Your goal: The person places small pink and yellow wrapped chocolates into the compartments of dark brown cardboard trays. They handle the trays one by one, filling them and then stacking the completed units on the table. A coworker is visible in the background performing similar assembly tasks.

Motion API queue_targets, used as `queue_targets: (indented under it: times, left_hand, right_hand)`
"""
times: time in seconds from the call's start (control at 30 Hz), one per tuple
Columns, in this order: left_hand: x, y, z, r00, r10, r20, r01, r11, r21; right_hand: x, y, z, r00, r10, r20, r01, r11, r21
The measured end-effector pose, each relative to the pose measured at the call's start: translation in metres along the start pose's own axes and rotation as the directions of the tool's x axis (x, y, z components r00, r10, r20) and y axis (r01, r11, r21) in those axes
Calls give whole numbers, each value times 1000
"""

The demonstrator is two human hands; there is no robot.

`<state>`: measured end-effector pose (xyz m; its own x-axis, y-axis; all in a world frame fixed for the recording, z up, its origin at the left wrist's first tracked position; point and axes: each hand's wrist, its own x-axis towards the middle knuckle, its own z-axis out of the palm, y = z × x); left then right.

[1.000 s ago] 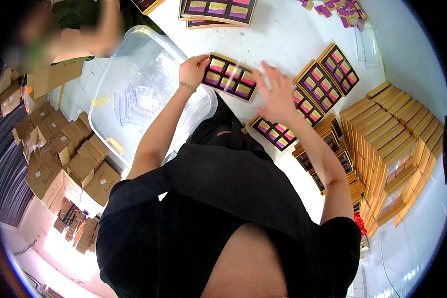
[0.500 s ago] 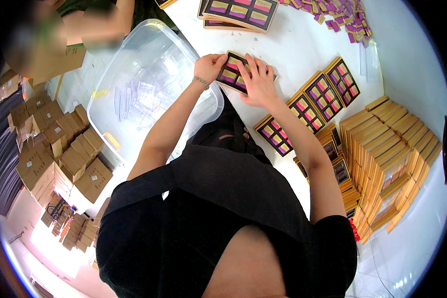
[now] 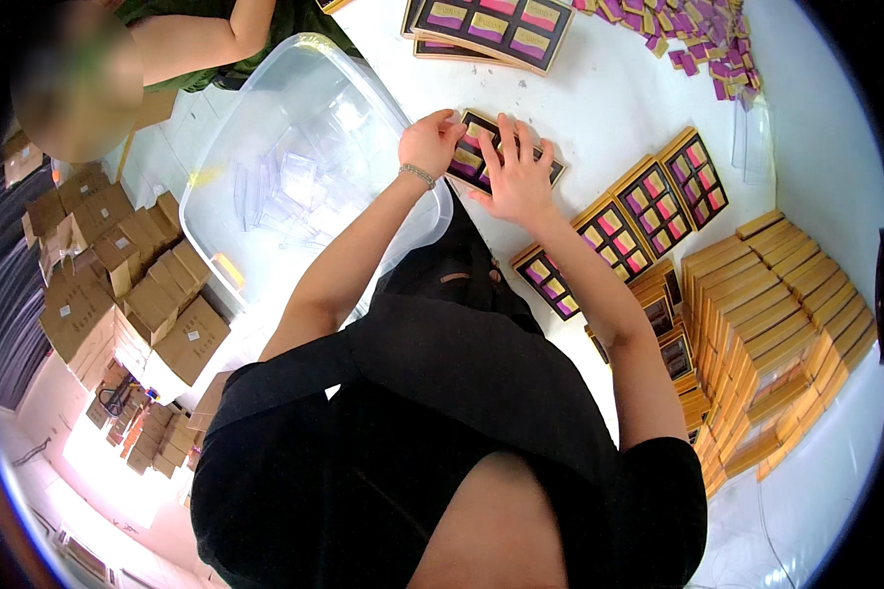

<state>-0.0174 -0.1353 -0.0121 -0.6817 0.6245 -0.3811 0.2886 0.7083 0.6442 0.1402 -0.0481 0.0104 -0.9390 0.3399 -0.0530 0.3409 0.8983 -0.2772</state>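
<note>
A flat gold-edged box (image 3: 469,162) lies on the white table in front of me, its dark compartments filled with pink, purple and gold pieces. My left hand (image 3: 429,145), with a bracelet at the wrist, has its fingers closed at the box's left edge. Across the right part of the box my right hand (image 3: 523,180) rests with fingers spread, covering some of the pieces. To the right, a slanting row of similar filled boxes (image 3: 648,201) lies under and beyond my right forearm.
A clear plastic bin (image 3: 201,265) holding transparent sheets stands at left. More filled boxes (image 3: 491,29) are stacked ahead, near a heap of small purple-and-gold pieces (image 3: 702,44). Tall stacks of gold boxes (image 3: 756,324) rise at right. Another person's arm (image 3: 192,44) shows upper left, above brown cartons (image 3: 138,285).
The whole view has shifted slightly, moving the scene rightward. Both hands stay at the same box. The other person's arm at upper left has changed position.
</note>
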Motion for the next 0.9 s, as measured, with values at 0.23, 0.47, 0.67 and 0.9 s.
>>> queue_targets:
  times: [0.23,0.47,0.67,0.9]
  left_hand:
    - [-15,23,-25,993,117,10,-100,887,-451]
    - [96,118,-111,824,266,-500,-377,916,-135]
    - [133,82,-91,831,374,-413,-280,921,271]
    - [33,162,26,589,782,-203,-807,585,-83]
  right_hand:
    - [9,5,-28,963,-22,-267,65,986,151]
    - [77,82,-158,653,109,-749,-165,986,-1]
    - [-37,362,-105,402,852,-335,-904,427,2]
    - [-108,473,-70,470,878,-93,-870,479,117]
